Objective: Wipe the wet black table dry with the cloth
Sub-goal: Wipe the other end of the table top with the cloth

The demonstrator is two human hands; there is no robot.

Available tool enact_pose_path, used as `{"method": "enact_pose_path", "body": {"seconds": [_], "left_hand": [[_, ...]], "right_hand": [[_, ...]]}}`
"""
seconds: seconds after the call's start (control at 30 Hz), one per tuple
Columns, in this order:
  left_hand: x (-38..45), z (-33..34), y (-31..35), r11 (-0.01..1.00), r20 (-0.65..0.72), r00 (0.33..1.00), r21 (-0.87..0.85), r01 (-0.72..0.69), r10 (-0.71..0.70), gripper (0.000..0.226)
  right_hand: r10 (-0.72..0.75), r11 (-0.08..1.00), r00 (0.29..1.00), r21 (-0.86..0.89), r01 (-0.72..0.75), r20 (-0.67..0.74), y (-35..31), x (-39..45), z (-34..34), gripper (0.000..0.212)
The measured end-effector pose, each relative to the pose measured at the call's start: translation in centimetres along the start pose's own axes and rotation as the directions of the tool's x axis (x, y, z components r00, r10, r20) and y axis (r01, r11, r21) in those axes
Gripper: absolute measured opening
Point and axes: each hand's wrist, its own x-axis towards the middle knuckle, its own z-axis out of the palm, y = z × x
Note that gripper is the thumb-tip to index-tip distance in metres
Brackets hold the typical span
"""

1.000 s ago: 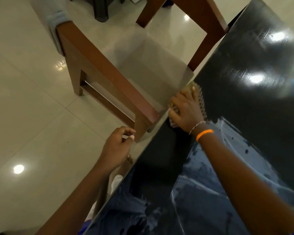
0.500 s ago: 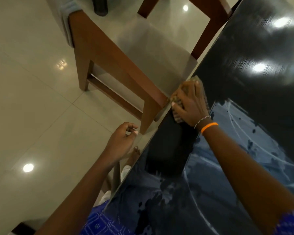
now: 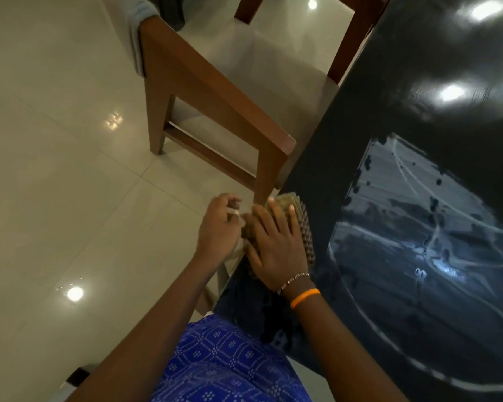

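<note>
Cloth slid nearer along table edge, under flat right hand, left hand loosely curled, empty

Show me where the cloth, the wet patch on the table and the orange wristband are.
cloth (image 3: pixel 304 227), head view, ridged right edge beside the fingers.
wet patch (image 3: pixel 418 242), head view, middle of the streaky film.
orange wristband (image 3: pixel 305 297), head view, top of the band.

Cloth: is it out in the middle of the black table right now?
No. The cloth lies at the table's near edge under the flat right hand, beside the chair.
</note>
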Motion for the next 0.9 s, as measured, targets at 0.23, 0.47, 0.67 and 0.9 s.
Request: {"method": "enact_pose_path", "body": {"seconds": [0.23, 0.47, 0.67, 0.9], "left_hand": [[-2.8, 2.5, 2.2, 0.905, -0.114, 0.922, 0.268, -0.33, 0.37, 0.036], [-5.2, 6.7, 2.8, 0.619, 0.346, 0.816, 0.532, -0.577, 0.464, 0.053], [-5.6, 8.7, 2.9, 0.359, 0.462, 0.788, 0.712, -0.603, 0.407, 0.08], [-5.6, 8.6, 3.1, 0.367, 0.463, 0.797, 0.715, -0.595, 0.388, 0.08]], "right_hand": [[0.249, 0.968, 0.965, 0.049, -0.245, -0.086, 4.0, 5.3, -1.1, 0.061], [0.58, 0.813, 0.806, 0.019, -0.582, -0.119, 14.6, -6.7, -1.6, 0.064], [0.928, 0.371, 0.363, 0.108, -0.923, -0.084, 22.3, -15.4, -2.2, 0.058], [0.954, 0.297, 0.286, 0.155, -0.942, -0.09, 19.2, -8.4, -2.6, 0.055]]}}
